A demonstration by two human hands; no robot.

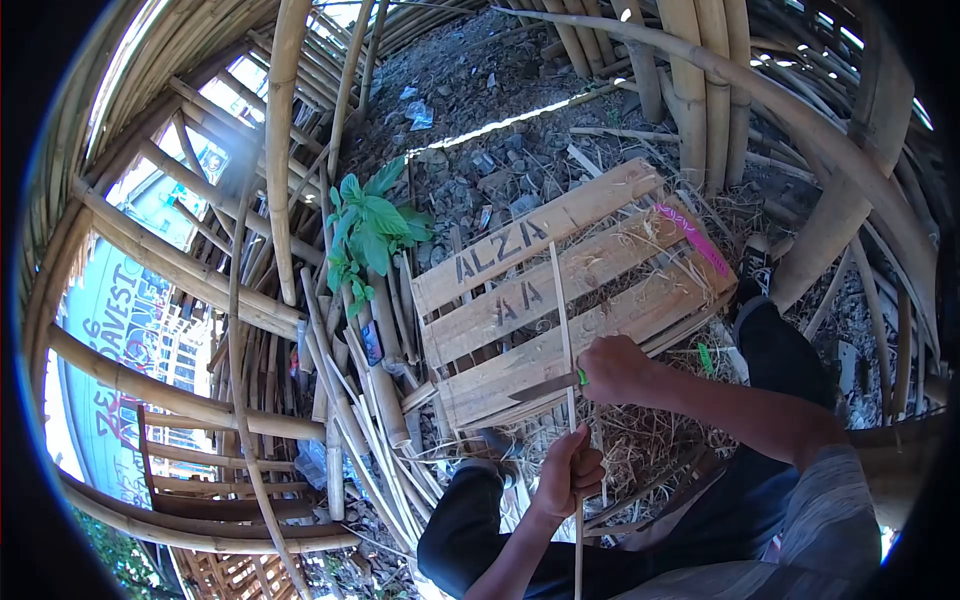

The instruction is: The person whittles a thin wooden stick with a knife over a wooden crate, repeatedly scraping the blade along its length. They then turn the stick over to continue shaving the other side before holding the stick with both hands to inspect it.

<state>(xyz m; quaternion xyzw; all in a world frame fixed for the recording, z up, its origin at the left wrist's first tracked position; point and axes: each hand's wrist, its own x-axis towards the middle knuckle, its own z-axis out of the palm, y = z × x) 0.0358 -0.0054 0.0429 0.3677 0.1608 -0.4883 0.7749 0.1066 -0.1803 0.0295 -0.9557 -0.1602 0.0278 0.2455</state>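
My right hand [622, 370] is closed around the handle of a knife [541, 389]; a bit of green shows at the handle. The blade points left and meets a thin bamboo strip [561, 300]. Lower down, my left hand [570, 472] is wrapped round the same strip, which runs from near my body up over a slatted wooden crate [500, 328]. The crate carries dark stencilled letters and a pink tag [692, 238]. Pale shavings cling to its slats and lie around it.
Split bamboo strips [385, 490] lie to the left of the crate, beside a green leafy plant [370, 222]. Bamboo poles [283, 150] form walls on both sides. Stony ground [460, 110] stretches behind. My shoes and legs flank the crate.
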